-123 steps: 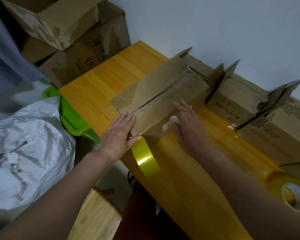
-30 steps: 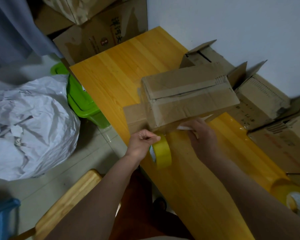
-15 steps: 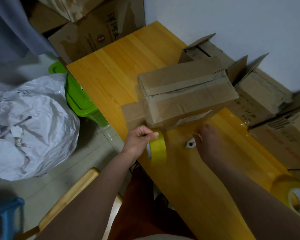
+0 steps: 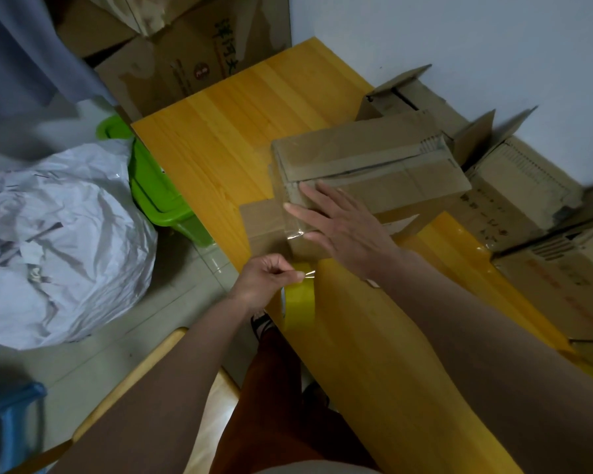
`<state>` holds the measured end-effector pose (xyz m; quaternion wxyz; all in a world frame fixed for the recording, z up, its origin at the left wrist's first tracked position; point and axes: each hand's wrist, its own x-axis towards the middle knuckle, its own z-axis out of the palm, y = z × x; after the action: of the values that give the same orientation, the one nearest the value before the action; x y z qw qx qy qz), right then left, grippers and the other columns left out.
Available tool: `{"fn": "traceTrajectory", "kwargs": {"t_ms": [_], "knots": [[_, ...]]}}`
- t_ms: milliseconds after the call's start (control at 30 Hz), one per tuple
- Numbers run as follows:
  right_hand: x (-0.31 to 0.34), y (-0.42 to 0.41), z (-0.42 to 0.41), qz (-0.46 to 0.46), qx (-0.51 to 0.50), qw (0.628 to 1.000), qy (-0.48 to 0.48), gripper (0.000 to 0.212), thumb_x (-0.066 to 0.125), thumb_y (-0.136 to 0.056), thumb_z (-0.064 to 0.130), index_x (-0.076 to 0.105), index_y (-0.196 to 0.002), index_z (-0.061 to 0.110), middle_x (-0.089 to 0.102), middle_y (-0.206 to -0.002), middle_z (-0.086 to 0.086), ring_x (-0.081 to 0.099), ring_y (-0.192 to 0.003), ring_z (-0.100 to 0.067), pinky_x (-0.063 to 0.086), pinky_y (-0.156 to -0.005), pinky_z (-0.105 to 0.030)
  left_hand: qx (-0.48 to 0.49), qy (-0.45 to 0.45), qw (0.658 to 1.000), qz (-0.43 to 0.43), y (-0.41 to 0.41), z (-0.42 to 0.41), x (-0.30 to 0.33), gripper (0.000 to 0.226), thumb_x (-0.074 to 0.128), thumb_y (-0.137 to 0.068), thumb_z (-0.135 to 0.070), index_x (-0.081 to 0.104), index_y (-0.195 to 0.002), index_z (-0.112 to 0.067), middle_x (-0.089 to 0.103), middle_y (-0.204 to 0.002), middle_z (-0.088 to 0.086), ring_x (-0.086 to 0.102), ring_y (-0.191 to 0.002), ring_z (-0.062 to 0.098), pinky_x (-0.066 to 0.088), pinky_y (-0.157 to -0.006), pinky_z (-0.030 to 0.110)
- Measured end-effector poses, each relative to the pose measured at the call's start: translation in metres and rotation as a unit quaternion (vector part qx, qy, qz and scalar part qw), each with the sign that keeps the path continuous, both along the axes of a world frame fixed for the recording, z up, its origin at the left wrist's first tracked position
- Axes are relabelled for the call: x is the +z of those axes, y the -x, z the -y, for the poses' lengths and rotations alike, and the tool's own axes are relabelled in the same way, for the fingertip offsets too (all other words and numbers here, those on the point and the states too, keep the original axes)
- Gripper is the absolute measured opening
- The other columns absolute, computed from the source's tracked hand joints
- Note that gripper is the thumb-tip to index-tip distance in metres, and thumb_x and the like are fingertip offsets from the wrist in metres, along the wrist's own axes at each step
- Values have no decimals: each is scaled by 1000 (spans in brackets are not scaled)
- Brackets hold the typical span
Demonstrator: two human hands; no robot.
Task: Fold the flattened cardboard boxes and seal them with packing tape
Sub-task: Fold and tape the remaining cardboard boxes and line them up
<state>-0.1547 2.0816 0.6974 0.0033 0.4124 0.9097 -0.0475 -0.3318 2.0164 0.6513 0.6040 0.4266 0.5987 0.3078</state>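
— Hands first: what was each one doing in the head view?

— The right hand (image 4: 339, 230) lay flat with straight, spread fingers on the near end of the cardboard box (image 4: 374, 176), pressing where a strip of clear tape (image 4: 297, 233) ran over the box's edge. The left hand (image 4: 267, 282) had its fingers curled, thumb and forefinger pinching the loose end of that clear strip just above the yellow tape roll (image 4: 298, 304).

— Where was the roll?

— At the near-left edge of the counter (image 4: 226, 131), standing on edge directly below the left hand. Whether it rested on the counter or hung from the hand, I could not tell.

— And the box itself?

— It sat on the yellow wooden counter, folded into shape, its top flaps closed with a seam running lengthwise. One brown flap (image 4: 261, 220) lay flat on the counter at its left end, beside the right hand's fingertips.

— Anything else on the counter?

— More cardboard boxes (image 4: 514, 186) stood behind and to the right of it, against the white wall (image 4: 459, 35), some with flaps up.

— Off the counter?

— A green plastic bin (image 4: 158, 196) stood on the floor at the left, touching a crumpled white bag (image 4: 59, 241). Large cartons (image 4: 185, 63) were stacked beyond the counter's far end. A blue stool (image 4: 7, 415) showed at the lower left.
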Motion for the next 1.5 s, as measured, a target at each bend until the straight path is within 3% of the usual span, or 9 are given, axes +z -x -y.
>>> {"fn": "traceTrajectory", "kwargs": {"t_ms": [167, 267, 333, 467, 700, 1067, 1233, 1367, 1500], "knots": [[2, 5, 1, -26, -11, 1000, -5, 58, 41, -96, 33, 23, -150, 28, 18, -159, -7, 15, -146, -27, 19, -116, -39, 7, -14, 1000, -5, -2, 12, 3, 17, 72, -81, -1, 59, -70, -4, 59, -68, 3, 53, -56, -3, 45, -59, 11], [11, -2, 24, -179, -66, 982, 4, 50, 53, -94, 17, 41, -142, 12, 41, -146, -10, 36, -135, -25, 33, -110, -33, 21, -34, 999, 8, -9, 21, 11, 21, 71, -81, 2, 58, -67, -6, 58, -62, -2, 53, -54, -4, 44, -59, 10], [8, -10, 50, -323, -172, 930, 39, 32, 56, -92, 19, 58, -122, 9, 58, -116, -6, 54, -105, -19, 45, -86, -28, 27, -44, 999, 16, -12, 27, 17, 19, 72, -81, 1, 59, -68, -5, 60, -62, -3, 55, -58, -2, 46, -62, 12], [10, -16, 94, -452, -338, 756, 330, 9, 65, -89, 20, 65, -80, 19, 56, -74, 5, 50, -68, -7, 40, -67, -23, 8, -58, 998, 24, -27, 36, 29, 15, 73, -82, -7, 62, -73, -2, 63, -70, 6, 57, -68, 9, 48, -67, 20], [15, -40, 124, -607, -425, 572, 351, 26, 62, -89, 21, 56, -64, 22, 49, -64, 7, 45, -66, -6, 35, -73, -28, -20, -53, 995, 79, -63, 46, 59, 12, 73, -80, -2, 76, -87, -10, 76, -87, -2, 70, -85, 6, 50, -75, 13], [42, -78, 147, -645, -470, 542, 263, 26, 58, -92, 13, 50, -68, 16, 51, -77, 0, 47, -76, -13, 36, -69, -28, 29, 14, 991, 132, -128, 73, 76, 32, 77, -75, -3, 75, -101, -22, 74, -101, -2, 66, -87, 2, 49, -70, 12], [44, -98, 153, -674, -494, 493, 244, 23, 62, -91, 17, 53, -69, 17, 54, -70, -1, 48, -69, -21, 38, -64, -36, 36, -13, 990, 136, -139, 71, 86, 59, 78, -75, -2, 52, -120, -29, 64, -116, -7, 70, -93, 11, 53, -79, 26], [45, -107, 158, -673, -488, 502, 238, 24, 66, -84, 25, 52, -65, 22, 45, -81, -8, 38, -78, -24, 29, -72, -41, -58, -168, 984, -33, -146, 69, 88, 47, 82, -73, -12, 56, -102, -40, 54, -108, -9, 55, -97, 8, 47, -82, 16], [43, -112, 163, -663, -488, 522, 222, 25, 57, -92, 9, 49, -69, 15, 49, -86, -6, 41, -82, -17, 31, -69, -32, -120, -358, 901, -212, -155, 65, 76, 30, 85, -69, -26, 72, -96, -34, 43, -98, -11, 39, -96, 8, 42, -79, 14]]}}
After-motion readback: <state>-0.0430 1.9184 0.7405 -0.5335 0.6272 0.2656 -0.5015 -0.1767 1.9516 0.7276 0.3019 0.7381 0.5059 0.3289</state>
